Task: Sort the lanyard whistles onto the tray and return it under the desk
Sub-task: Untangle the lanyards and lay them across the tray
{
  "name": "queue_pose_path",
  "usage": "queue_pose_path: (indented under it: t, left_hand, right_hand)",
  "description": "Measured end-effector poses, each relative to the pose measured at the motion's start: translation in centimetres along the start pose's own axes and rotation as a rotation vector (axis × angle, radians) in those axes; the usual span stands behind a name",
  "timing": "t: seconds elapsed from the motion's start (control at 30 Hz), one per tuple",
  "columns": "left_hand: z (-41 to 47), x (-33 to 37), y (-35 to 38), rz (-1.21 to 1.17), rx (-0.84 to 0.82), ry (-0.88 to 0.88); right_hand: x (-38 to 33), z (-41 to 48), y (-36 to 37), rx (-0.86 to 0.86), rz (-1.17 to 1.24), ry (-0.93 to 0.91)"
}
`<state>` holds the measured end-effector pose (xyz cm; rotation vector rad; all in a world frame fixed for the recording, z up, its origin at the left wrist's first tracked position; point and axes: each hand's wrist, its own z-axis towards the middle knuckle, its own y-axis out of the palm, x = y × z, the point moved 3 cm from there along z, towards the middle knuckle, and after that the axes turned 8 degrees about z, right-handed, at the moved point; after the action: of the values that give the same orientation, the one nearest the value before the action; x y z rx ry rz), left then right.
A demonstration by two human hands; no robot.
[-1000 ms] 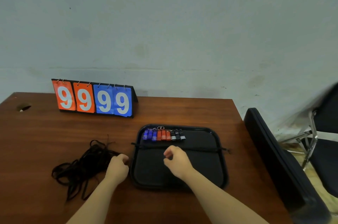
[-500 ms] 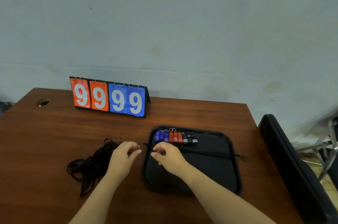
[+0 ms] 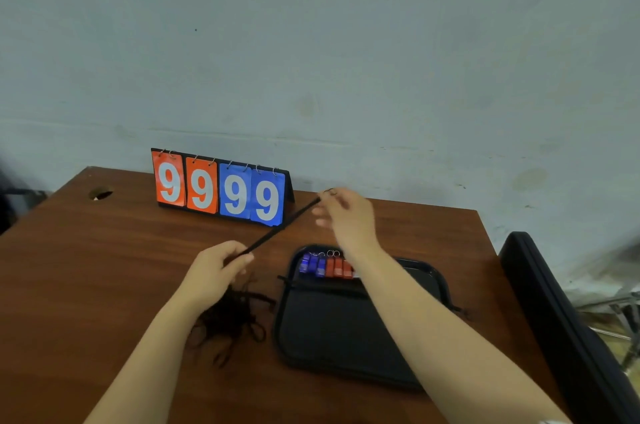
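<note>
A black tray (image 3: 332, 337) lies on the wooden desk, with a row of blue and red whistles (image 3: 325, 266) at its far edge and one black lanyard stretched across it. A tangled pile of black lanyards (image 3: 232, 316) sits left of the tray. Between my two hands a single black lanyard (image 3: 280, 231) is pulled taut. My right hand (image 3: 346, 216) pinches its far end, raised above the tray's back edge. My left hand (image 3: 214, 271) grips its near end above the pile. My right forearm hides part of the whistle row.
An orange and blue flip scoreboard (image 3: 221, 190) reading 9999 stands at the back of the desk (image 3: 86, 285). A cable hole (image 3: 100, 194) is at the back left. A dark chair back (image 3: 561, 319) stands close to the desk's right edge.
My right hand has risen and moved back and right, drawing one lanyard out of the pile into a taut line. My left hand lifted slightly while holding it. The view shifted.
</note>
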<state>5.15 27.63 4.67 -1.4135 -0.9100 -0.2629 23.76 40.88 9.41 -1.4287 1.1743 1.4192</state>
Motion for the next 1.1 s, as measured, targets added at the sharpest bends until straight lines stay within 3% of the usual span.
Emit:
queue_pose_path:
  t: [0.23,0.43,0.6,0.83,1.0,1.1]
  left_hand:
    - [-0.5,-5.1,-0.6,0.073,0.0,-0.134]
    - [0.0,-7.0,-0.9,0.168,0.008,-0.208]
    - [-0.3,-6.6,-2.2,-0.095,0.149,-0.238]
    - [-0.7,-6.9,-2.9,-0.172,0.136,-0.264]
    - [-1.2,-7.3,-2.8,-0.815,0.046,-0.306]
    - [-1.3,-6.5,-3.2,-0.727,0.093,-0.266]
  right_hand:
    - [-2.1,2.4,-6.4,0.308,0.294,-0.029]
    - [-2.0,3.0,-8.9,0.388,0.371,-0.041]
    - [-1.6,3.1,-9.8,0.434,0.39,-0.032]
    - [-0.7,3.4,-10.5,0.483,0.514,0.039]
    - [-0.5,3.5,-10.4,0.449,0.689,0.102]
    - [-0.6,3.5,-9.7,0.377,0.783,0.165]
